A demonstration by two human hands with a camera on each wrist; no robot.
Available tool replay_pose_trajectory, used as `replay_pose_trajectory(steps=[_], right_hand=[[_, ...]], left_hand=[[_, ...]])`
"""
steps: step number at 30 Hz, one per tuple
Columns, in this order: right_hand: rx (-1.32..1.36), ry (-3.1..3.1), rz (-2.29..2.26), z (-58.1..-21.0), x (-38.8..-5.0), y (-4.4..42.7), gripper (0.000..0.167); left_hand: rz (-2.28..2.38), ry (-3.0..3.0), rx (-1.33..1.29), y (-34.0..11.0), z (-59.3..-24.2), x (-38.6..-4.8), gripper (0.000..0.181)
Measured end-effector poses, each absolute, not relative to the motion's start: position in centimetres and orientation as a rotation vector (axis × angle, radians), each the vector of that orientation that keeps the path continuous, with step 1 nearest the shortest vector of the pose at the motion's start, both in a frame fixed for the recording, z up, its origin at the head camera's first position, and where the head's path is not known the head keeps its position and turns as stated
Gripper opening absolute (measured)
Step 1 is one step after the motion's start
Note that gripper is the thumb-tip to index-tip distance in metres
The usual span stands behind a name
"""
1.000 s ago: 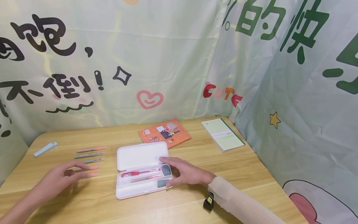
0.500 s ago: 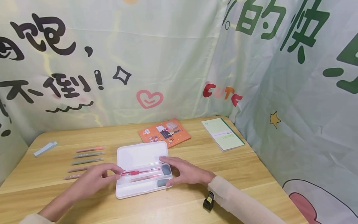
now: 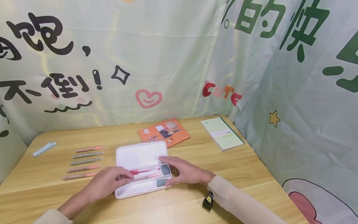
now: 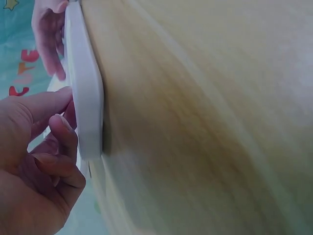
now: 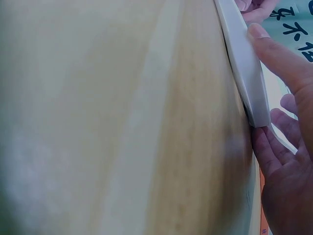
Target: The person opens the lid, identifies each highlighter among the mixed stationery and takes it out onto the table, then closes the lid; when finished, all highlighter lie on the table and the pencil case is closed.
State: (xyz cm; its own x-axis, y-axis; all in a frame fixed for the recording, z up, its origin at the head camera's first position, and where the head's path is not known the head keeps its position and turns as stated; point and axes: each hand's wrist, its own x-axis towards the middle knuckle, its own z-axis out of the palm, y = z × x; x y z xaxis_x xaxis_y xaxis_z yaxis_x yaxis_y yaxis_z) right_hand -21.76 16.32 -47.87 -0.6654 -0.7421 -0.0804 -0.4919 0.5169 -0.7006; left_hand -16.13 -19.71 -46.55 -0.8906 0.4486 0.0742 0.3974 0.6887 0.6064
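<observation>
An open white pencil case (image 3: 139,188) lies on the table with its lid folded back. In it are a red pen (image 3: 145,170), a pale pink pen (image 3: 149,177) and two grey pieces at the right end. My left hand (image 3: 107,180) reaches in from the left, its bent thumb and fingertips by the pens' left ends. Those tips are partly hidden behind the case's wall in the left wrist view, so a pinch cannot be confirmed. My right hand (image 3: 184,171) grips the case's right end, thumb (image 5: 259,32) at the front wall and fingers behind.
Several pens (image 3: 86,160) lie in a row left of the case. A light blue strip (image 3: 44,149) is at the far left. Behind the case lies an orange booklet (image 3: 165,132); a pale green notebook (image 3: 222,133) is at the back right. Printed cloth hangs around the table.
My left hand has moved right from the row of pens, over the case's left edge and into the case. The right hand stays on the case's right end.
</observation>
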Motion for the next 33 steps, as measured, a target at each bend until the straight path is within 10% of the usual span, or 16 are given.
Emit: replay_pose_trajectory(steps=[33], right_hand=[[-1.015, 2.383, -0.939, -47.9, -21.8, 16.3, 0.101]], left_hand=[[1.177, 2.668, 0.669, -20.9, -46.6, -16.7, 0.008]])
